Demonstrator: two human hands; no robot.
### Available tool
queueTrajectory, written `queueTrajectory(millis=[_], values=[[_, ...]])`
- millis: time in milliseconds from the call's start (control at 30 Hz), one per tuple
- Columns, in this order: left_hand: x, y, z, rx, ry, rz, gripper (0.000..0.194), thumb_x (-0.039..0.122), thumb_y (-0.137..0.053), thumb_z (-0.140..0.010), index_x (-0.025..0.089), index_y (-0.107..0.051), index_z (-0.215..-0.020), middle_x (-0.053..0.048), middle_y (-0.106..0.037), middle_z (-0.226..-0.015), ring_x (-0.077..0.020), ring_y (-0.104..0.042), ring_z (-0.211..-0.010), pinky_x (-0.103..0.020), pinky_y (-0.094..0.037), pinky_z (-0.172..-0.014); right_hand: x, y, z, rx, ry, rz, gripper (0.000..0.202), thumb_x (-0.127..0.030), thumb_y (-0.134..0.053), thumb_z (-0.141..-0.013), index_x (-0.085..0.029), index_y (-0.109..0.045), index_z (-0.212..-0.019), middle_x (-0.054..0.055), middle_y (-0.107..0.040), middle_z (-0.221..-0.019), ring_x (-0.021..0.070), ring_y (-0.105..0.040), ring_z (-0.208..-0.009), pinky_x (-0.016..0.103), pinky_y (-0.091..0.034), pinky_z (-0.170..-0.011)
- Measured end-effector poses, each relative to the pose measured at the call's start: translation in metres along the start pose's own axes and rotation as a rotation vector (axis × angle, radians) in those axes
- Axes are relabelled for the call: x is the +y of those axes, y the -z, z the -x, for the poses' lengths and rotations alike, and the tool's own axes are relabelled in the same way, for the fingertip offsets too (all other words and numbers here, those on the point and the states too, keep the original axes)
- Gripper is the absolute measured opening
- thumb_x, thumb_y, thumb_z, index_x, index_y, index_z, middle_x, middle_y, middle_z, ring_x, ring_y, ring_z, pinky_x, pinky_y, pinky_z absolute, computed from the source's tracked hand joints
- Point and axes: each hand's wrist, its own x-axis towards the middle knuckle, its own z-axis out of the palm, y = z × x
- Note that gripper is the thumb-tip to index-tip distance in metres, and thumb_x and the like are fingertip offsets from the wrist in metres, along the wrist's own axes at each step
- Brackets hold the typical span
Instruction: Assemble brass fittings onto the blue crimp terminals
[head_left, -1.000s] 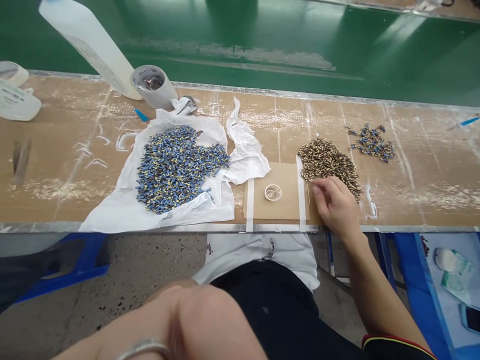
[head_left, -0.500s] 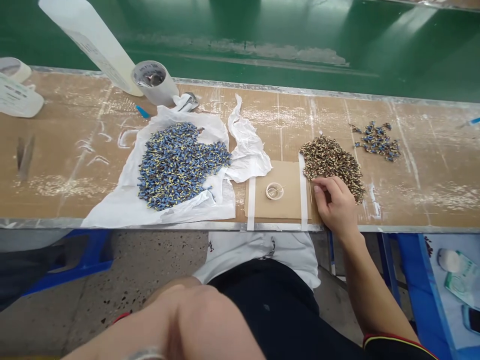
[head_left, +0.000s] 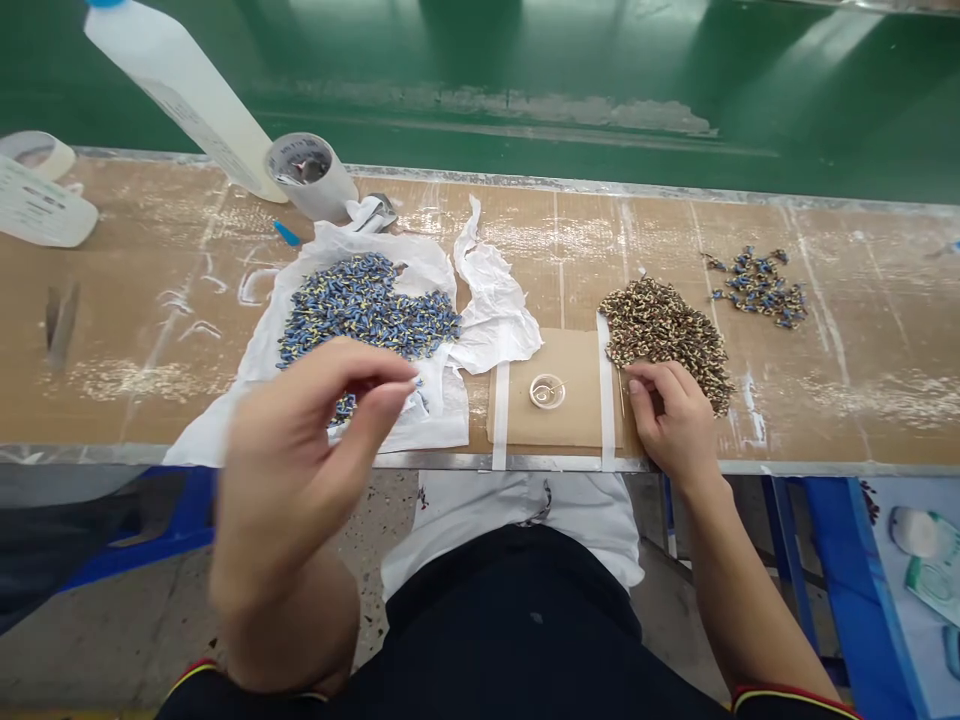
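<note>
My left hand [head_left: 300, 460] is raised in front of the blue-and-yellow pile [head_left: 352, 300] on white paper [head_left: 442, 410], thumb and index finger pinched; anything between them is too small to make out. At the left edge of the brown-and-cream pile [head_left: 664, 330], my right hand [head_left: 675, 415] pinches a thin stick [head_left: 622, 392] that points down toward the table edge. Between the hands, a small clear cup [head_left: 547, 391] with a thin stick in it sits on a cardboard piece [head_left: 577, 430] taped down with white strips.
Crumpled white paper [head_left: 495, 310] lies behind the cardboard. A tape roll [head_left: 311, 175] and a tall white bottle [head_left: 187, 100] stand at the back left. Tweezers [head_left: 61, 325] lie far left. A small blue-brown cluster [head_left: 761, 285] is at the right. The table's metal edge [head_left: 555, 463] runs in front.
My left arm has swung up from low in front of my body, bringing my left hand over the paper's front edge. My right hand stays nearly in place. The view has shifted slightly.
</note>
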Motion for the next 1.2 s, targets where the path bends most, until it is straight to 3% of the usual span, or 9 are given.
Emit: queueTrajectory(millis=[167,267,500,667,767,867,1033,1200], values=[[-0.042,-0.035,-0.028,-0.196,-0.027,-0.383,0.014,0.026,-0.055,-0.092,0.016,-0.064,-0.088,-0.008,-0.064,-0.092,-0.0253,-0.055,-0.092,-0.042,-0.045,-0.09,0.0,-0.001,0.0,0.009,-0.009,-0.005,0.017,-0.021,-0.053,-0.093,-0.02,-0.064,-0.107,0.009,-0.066,-0.097,0.0243,-0.062,-0.092,0.039,-0.051,-0.084],[-0.052,-0.046,-0.028,-0.211,-0.022,-0.468,0.013,0.021,-0.052,-0.091,0.016,-0.062,-0.086,-0.01,-0.061,-0.093,-0.0282,-0.052,-0.093,-0.042,-0.046,-0.087,0.001,-0.001,0.0,0.014,-0.011,-0.014,0.016,-0.021,-0.053,-0.094,-0.02,-0.065,-0.105,0.009,-0.066,-0.097,0.0245,-0.062,-0.093,0.04,-0.051,-0.085],[-0.045,-0.039,-0.031,-0.226,-0.141,-0.527,0.014,0.017,-0.046,-0.093,0.016,-0.057,-0.084,-0.011,-0.059,-0.091,-0.0287,-0.052,-0.092,-0.041,-0.043,-0.087,0.001,-0.001,0.001,0.018,-0.011,-0.034,0.014,-0.021,-0.052,-0.094,-0.02,-0.065,-0.101,0.009,-0.065,-0.096,0.0238,-0.062,-0.091,0.039,-0.051,-0.083],[-0.038,-0.027,-0.029,-0.204,-0.053,-0.355,0.006,0.019,-0.05,-0.094,0.019,-0.055,-0.091,-0.003,-0.061,-0.084,-0.0219,-0.057,-0.079,-0.034,-0.041,-0.072,0.002,-0.002,0.001,0.01,-0.021,-0.052,0.014,-0.021,-0.052,-0.094,-0.02,-0.064,-0.102,0.009,-0.065,-0.097,0.0237,-0.062,-0.092,0.039,-0.05,-0.084],[-0.034,-0.035,-0.025,-0.277,-0.142,-0.268,0.009,0.019,-0.054,-0.093,0.018,-0.057,-0.085,-0.003,-0.06,-0.084,-0.0211,-0.056,-0.083,-0.033,-0.041,-0.075,0.003,-0.003,0.001,0.012,-0.034,-0.073,0.014,-0.021,-0.052,-0.094,-0.021,-0.064,-0.102,0.008,-0.066,-0.097,0.0235,-0.062,-0.092,0.039,-0.05,-0.083],[-0.033,-0.055,-0.019,-0.314,-0.188,-0.224,0.014,0.016,-0.051,-0.094,0.017,-0.061,-0.084,-0.005,-0.058,-0.086,-0.0214,-0.055,-0.085,-0.033,-0.042,-0.077,0.002,-0.003,0.001,0.018,-0.04,-0.087,0.014,-0.021,-0.052,-0.094,-0.021,-0.064,-0.101,0.008,-0.066,-0.096,0.0236,-0.062,-0.092,0.039,-0.05,-0.083],[-0.031,-0.081,-0.002,-0.034,-0.182,-0.175,0.02,0.011,-0.048,-0.095,0.015,-0.066,-0.086,-0.006,-0.056,-0.083,-0.021,-0.05,-0.081,-0.034,-0.042,-0.075,0.001,-0.001,0.001,0.023,-0.046,-0.106,0.013,-0.021,-0.052,-0.094,-0.021,-0.064,-0.099,0.009,-0.066,-0.097,0.0241,-0.063,-0.095,0.04,-0.05,-0.086],[-0.026,-0.082,0.001,0.199,-0.156,0.01,0.015,0.012,-0.052,-0.095,0.015,-0.065,-0.088,-0.005,-0.059,-0.086,-0.0175,-0.056,-0.084,-0.03,-0.045,-0.079,-0.001,0.002,0.001,0.088,-0.032,-0.128,0.012,-0.02,-0.053,-0.093,-0.021,-0.064,-0.098,0.008,-0.069,-0.096,0.0233,-0.064,-0.094,0.038,-0.05,-0.084]])
